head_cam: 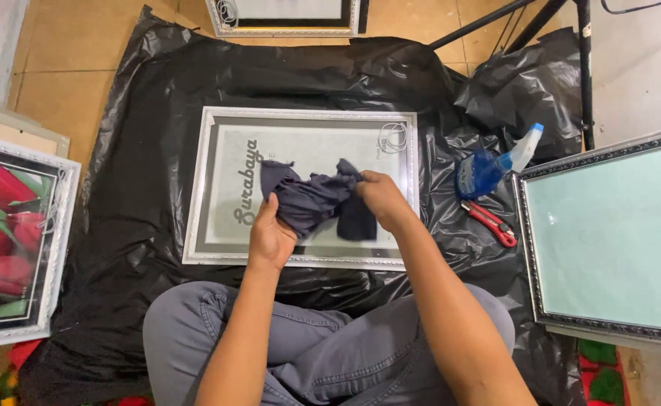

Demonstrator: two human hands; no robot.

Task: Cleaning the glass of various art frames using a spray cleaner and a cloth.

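Cloth: dark grey rag [311, 199], bunched and creased, held between both hands over the middle of the framed glass, its lower fold resting on the pane.
Left hand: left hand [272, 237] is closed on the near-left end of the cloth, thumb on top, heel over the frame's near rail.
Right hand: right hand [379, 197] is clenched on the right end of the cloth, knuckles up, over the right half of the pane.
Frame: silver ornate picture frame [204, 180] lies flat on the floor covering, long side towards the person; grey mat and script lettering show under the glass.
Judgement, technique: a flat pad likely wipes more evenly than a loose bunch; folding the cloth smooth before pressing seems wise. Light pressure suits a pane lying on soft plastic.
Judgement, risk: the ornate rim could snag loose cloth ends.
Sheet: black plastic sheet [142, 113], wrinkled, lies under the frame on the tiled floor.
Spray bottle: blue spray bottle [484, 169] lies on its side just right of the frame.
Cutter: red utility knife [490, 222] lies near the bottle, apart from the frame.
Other frames: dark ornate frame [529, 248] at right; tulip picture [3, 225] at left.
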